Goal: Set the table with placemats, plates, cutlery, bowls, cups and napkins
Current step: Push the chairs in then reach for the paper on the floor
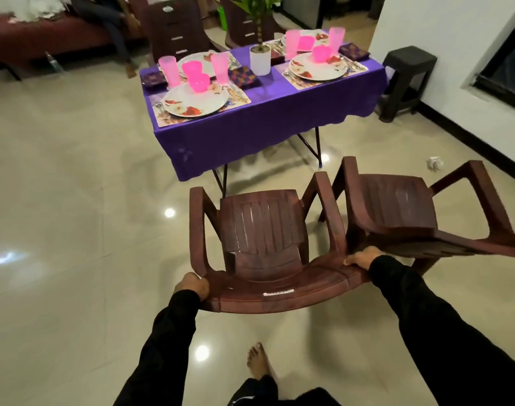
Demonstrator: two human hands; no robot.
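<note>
A glossy cream tiled floor [59, 177] fills most of the view, seen from above by a person standing on it.

At about 12 o'clock, well away from the person, stands the counter [250, 124], draped in a purple cloth. It is laid with four place settings. Each has a pale placemat [238, 98] under a white flowered plate [196, 103]. Pink cups [169, 70] stand upright near the plates, and pink bowls [198, 82] sit between the plates on each side. Dark patterned napkins [243, 78] lie beside the plates, and cutlery [159, 106] rests on the mats, too small to tell apart. A white pot with a green plant [260, 60] stands at the middle of the counter.

In the lower middle of the view, a brown plastic armchair [265, 238] faces the counter, its back toward the person. A second brown armchair [397, 212] sits at about 3 o'clock of the first, just beside it.

Both arms wear black sleeves. The left hand [191, 286] has its fingers curled round the left corner of the nearer chair's top rail, gripping it. The right hand [363, 257] is clasped over the rail's right corner, thumb lying along the top.

A dark stool [405, 80] stands by the white wall at about 2 o'clock. A bare foot [257, 361] shows at 6 o'clock. A crumpled white scrap [435, 163] lies on the floor at 3 o'clock.
</note>
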